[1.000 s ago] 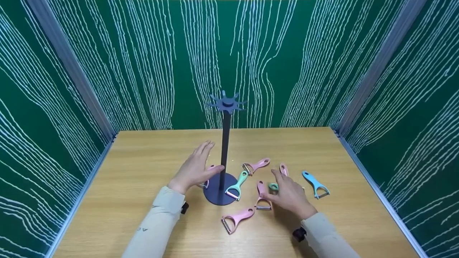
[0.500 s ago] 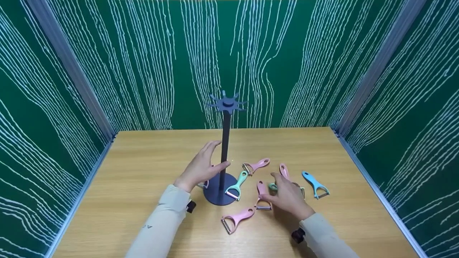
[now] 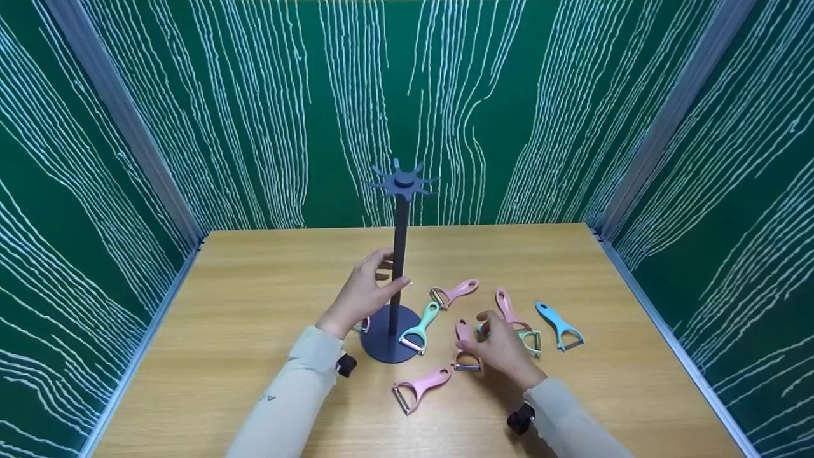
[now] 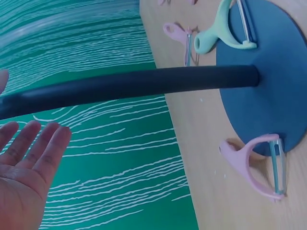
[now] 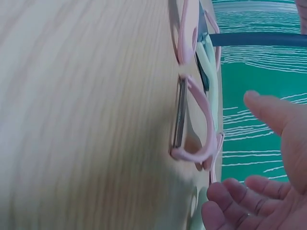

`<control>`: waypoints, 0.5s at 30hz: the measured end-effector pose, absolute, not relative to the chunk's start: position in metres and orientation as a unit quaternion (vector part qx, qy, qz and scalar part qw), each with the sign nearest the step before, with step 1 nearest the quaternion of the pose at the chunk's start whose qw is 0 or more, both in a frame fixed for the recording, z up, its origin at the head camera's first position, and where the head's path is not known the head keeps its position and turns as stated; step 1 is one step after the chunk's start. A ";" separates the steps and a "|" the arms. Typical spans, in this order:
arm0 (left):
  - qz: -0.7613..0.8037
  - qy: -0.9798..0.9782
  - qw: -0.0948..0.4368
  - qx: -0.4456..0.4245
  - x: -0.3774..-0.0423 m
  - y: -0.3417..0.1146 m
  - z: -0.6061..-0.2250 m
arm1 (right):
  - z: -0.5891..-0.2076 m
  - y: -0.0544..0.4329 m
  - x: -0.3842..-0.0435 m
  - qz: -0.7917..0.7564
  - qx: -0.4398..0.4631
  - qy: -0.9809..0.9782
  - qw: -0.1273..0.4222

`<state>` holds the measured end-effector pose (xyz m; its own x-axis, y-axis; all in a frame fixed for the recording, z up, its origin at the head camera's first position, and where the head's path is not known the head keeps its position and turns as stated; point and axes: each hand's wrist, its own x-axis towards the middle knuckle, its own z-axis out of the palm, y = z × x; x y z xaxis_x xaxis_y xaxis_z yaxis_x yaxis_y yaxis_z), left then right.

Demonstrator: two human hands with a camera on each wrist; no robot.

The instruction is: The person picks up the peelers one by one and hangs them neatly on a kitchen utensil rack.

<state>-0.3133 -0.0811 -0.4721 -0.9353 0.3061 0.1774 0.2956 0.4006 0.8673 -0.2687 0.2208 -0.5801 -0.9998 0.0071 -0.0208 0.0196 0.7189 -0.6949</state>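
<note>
My left hand (image 3: 361,294) reaches around the dark pole (image 3: 398,254) of an upright stand. In the left wrist view, the pole passes between thumb and fingers, with a gap to the fingertips. Low over the table, my right hand (image 3: 503,348) hovers by a pink peeler (image 3: 463,331), its thumb in front of the peeler's handle. The right wrist view has those fingers (image 5: 259,194) loosely bent, holding nothing. A green peeler (image 3: 531,342) is partly hidden behind this hand, near another pink peeler (image 3: 503,302). A second green peeler (image 3: 416,336) leans over the stand's round base (image 3: 379,346).
Spoked hooks (image 3: 403,183) top the stand. More pink peelers lie at the front (image 3: 425,385), behind the stand (image 3: 461,291), and left of its base (image 4: 244,160). A blue peeler (image 3: 554,320) lies rightmost on the wooden table (image 3: 254,273). Green patterned walls (image 3: 356,95) enclose the table.
My left hand has moved right, bringing its fingers and thumb around the pole. My right hand has come slightly lower and left, uncovering more of the green peeler and the pink peeler behind it.
</note>
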 end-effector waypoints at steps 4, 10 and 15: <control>0.536 0.824 0.005 0.185 -0.315 -0.080 -0.472 | -0.584 0.217 -0.271 -0.404 0.021 0.915 0.003; 0.542 0.820 0.001 0.186 -0.315 -0.079 -0.472 | -0.586 0.214 -0.274 -0.433 0.046 0.900 0.026; 0.544 0.816 -0.016 0.194 -0.316 -0.079 -0.474 | -0.585 0.211 -0.276 -0.431 0.066 0.899 0.036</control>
<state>-0.3159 -0.0793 -0.4739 -0.9238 0.3000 0.2377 0.3349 0.3332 0.8813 -0.2764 0.2106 -0.5845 -0.9885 0.0881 -0.1228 0.1509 0.6204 -0.7696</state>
